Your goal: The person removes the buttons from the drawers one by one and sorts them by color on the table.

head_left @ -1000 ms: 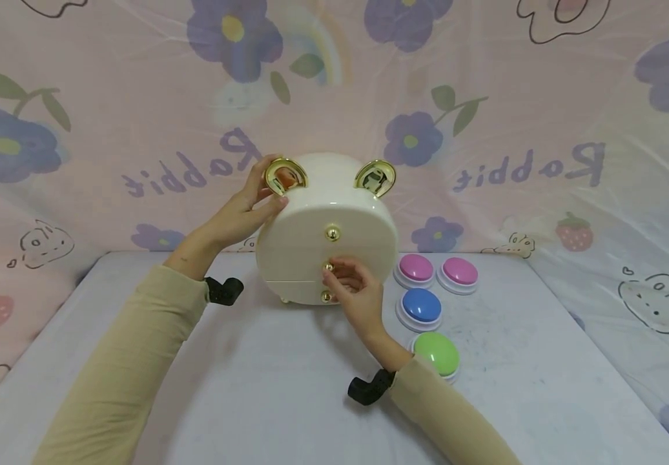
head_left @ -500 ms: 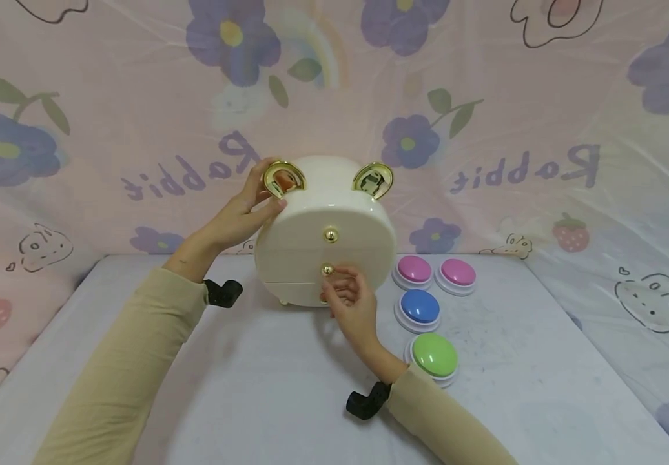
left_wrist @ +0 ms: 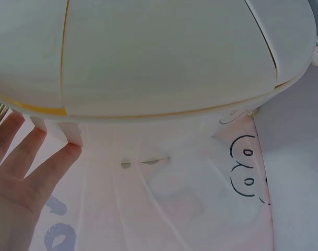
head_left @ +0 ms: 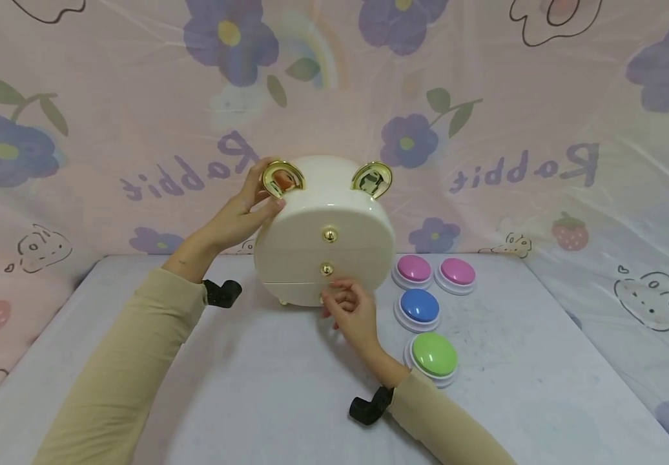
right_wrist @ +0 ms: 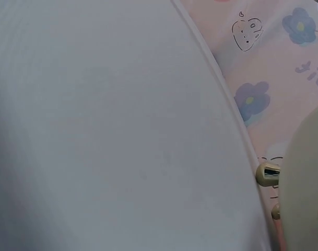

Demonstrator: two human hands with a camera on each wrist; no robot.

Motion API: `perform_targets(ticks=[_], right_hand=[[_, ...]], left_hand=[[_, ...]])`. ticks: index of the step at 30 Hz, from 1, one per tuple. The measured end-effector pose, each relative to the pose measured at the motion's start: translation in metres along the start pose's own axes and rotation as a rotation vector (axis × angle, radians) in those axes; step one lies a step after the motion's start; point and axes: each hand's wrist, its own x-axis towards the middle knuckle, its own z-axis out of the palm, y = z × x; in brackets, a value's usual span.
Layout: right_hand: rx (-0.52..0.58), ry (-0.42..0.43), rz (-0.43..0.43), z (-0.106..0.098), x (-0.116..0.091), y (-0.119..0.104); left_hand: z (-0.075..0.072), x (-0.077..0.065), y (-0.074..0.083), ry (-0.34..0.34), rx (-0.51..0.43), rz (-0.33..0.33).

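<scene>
A round white drawer box point(head_left: 299, 252) with two gold-rimmed ears stands on the table. Gold knobs point(head_left: 329, 234) run down its front. My left hand point(head_left: 241, 210) holds the box's upper left side at the left ear point(head_left: 283, 179), thumb in front and fingers behind. In the left wrist view its fingers point(left_wrist: 54, 167) meet the edge of the glossy side. My right hand point(head_left: 354, 316) pinches at the lowest knob point(head_left: 321, 298), which its fingertips mostly cover. The right wrist view shows the box point(right_wrist: 307, 178) at its right edge, but not the hand.
Right of the box stand push buttons on white bases: two pink ones point(head_left: 414, 268), a blue one point(head_left: 420, 305) and a green one point(head_left: 435, 354). The green one is close to the right sleeve point(head_left: 445, 413). A printed cloth point(head_left: 334, 97) hangs behind the white table point(head_left: 253, 387).
My right hand has moved down the front from the middle knob to the lowest knob, leaving the middle one uncovered. My left hand keeps its place at the ear.
</scene>
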Motion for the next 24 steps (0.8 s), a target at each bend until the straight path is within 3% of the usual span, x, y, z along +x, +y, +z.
perform_targets(ticks=[17,20,24], right_hand=[[-0.078,-0.035,0.077,-0.0015,-0.0028,0.005],[-0.14,-0.007,0.038,-0.0005,-0.0035,0.0048],[-0.292,0.021,-0.073,0.0005,-0.0037,0.0038]], left_hand=[[0.0013,0.0016,-0.0005,0.009,-0.006,-0.004],[0.0012,0.0013,-0.0006,0.007,-0.008,0.004],[0.0004,0.0001,0.0,0.005,-0.009,0.005]])
